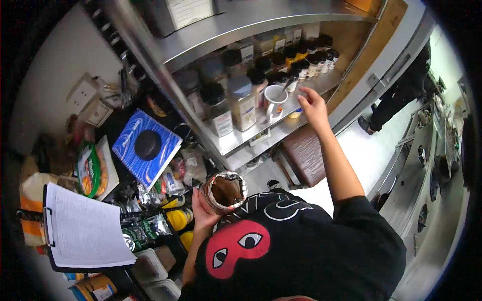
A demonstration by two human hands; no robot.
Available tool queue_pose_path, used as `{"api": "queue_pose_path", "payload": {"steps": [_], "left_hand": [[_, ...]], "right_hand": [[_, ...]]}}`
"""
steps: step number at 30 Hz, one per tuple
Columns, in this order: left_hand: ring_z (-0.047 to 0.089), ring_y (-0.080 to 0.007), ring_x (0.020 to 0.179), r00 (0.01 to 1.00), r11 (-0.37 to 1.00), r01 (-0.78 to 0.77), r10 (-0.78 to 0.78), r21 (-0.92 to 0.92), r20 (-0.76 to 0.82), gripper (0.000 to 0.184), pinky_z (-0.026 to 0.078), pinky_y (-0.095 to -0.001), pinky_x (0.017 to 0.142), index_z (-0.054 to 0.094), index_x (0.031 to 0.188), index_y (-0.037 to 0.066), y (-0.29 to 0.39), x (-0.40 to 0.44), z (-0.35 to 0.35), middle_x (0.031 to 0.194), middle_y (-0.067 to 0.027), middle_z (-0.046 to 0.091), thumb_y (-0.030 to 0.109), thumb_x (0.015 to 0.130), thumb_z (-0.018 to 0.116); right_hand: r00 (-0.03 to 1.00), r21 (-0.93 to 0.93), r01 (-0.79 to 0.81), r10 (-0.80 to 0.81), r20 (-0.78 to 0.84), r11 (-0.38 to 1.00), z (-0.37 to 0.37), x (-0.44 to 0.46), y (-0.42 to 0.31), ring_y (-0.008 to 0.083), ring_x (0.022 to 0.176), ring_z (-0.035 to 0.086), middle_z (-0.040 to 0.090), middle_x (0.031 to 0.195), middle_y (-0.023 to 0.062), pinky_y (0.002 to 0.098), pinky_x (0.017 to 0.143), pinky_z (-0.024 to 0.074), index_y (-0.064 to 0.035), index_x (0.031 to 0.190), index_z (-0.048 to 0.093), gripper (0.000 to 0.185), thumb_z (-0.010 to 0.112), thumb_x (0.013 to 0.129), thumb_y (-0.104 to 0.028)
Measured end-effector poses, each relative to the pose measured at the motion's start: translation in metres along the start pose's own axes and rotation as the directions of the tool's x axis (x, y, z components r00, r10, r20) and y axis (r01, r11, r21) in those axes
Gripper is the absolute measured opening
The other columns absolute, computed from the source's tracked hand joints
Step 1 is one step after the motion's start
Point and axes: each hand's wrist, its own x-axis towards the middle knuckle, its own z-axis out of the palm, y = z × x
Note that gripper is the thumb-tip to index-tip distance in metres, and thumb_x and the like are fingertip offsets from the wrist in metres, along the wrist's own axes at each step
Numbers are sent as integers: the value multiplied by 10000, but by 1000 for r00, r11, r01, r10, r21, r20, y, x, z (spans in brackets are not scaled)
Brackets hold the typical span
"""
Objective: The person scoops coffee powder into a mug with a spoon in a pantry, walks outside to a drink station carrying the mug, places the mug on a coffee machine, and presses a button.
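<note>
My left hand (204,209) is wrapped round an open jar (227,192) close to my shirt; brown contents show inside it, and torn foil lines its rim. Over by the metal shelf (281,122), my right hand (313,106) is raised with its fingers bent and partly apart, and nothing shows in it. Just left of its fingertips, a white mug (275,100) stands at the shelf's front edge with a spoon handle (288,84) sticking out of it. Tall spice containers (242,104) with dark lids stand left of the mug.
Small bottles (321,62) line the shelf behind. A brown padded stool (305,155) stands below. At the left are a blue book (135,163) with a black round lid (147,145) and a clipboard with paper (83,228). Another person's legs (391,103) show at the upper right.
</note>
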Motion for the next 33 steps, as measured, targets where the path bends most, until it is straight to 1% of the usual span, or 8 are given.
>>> {"api": "queue_pose_path", "payload": {"steps": [4,6,8,11,13,21,22,33], "left_hand": [[482,-325,1102,988,999,31,-36,35,150,527,389,-568,890,483,1197,139,-29,32,35,1211,-105,498,515,844,377],[522,-333,1046,993,998,-63,60,-26,-98,544,421,-576,832,506,1179,126,-46,46,60,1191,-123,514,528,842,364],[523,-330,1045,992,986,-125,122,109,30,560,418,-554,851,525,1158,113,-56,72,47,1152,-123,544,544,831,379],[529,-328,1034,983,986,-166,166,-4,79,604,423,-525,862,511,1171,88,-72,93,47,1136,-124,555,564,812,415],[518,-349,1040,978,965,-133,164,-227,125,666,450,-514,835,410,1265,79,-79,106,41,1170,-182,514,568,812,431],[425,-524,1063,965,949,-187,225,-253,131,689,455,-594,754,284,1351,132,-99,111,40,1209,-304,428,535,819,456],[483,-329,1101,951,961,-274,276,-37,138,723,367,-466,950,360,1285,13,-100,110,40,1201,-177,497,588,852,300],[468,-325,1120,906,953,-260,296,-154,303,715,348,-471,963,391,1258,12,-88,110,36,1202,-172,499,589,840,333]], "right_hand": [[974,146,-223,216,67,964,14,56,52,144,692,540,587,750,98,267,647,438,16,1060,574,414,657,753,-250],[978,175,-187,167,124,967,24,74,63,144,672,538,592,735,86,273,641,441,25,1040,575,429,663,762,-289],[979,266,-162,121,163,950,35,82,68,141,660,536,595,728,71,272,632,441,14,1019,584,412,656,775,-310],[961,289,-162,84,265,944,41,91,76,104,651,527,604,734,54,240,586,425,-5,929,598,316,621,815,-299],[975,235,-13,-40,221,972,50,100,90,113,614,526,596,693,60,265,559,426,-5,878,580,322,622,808,-316],[980,-33,49,-41,193,998,48,122,97,250,579,575,568,592,115,340,563,447,-5,891,545,432,645,756,-403],[981,-52,42,-31,193,998,43,119,87,257,596,582,575,609,119,339,579,451,-9,872,556,401,644,757,-383],[959,-57,61,-43,280,996,50,121,82,287,590,571,572,620,130,364,542,426,-40,755,579,290,603,774,-328]]}}
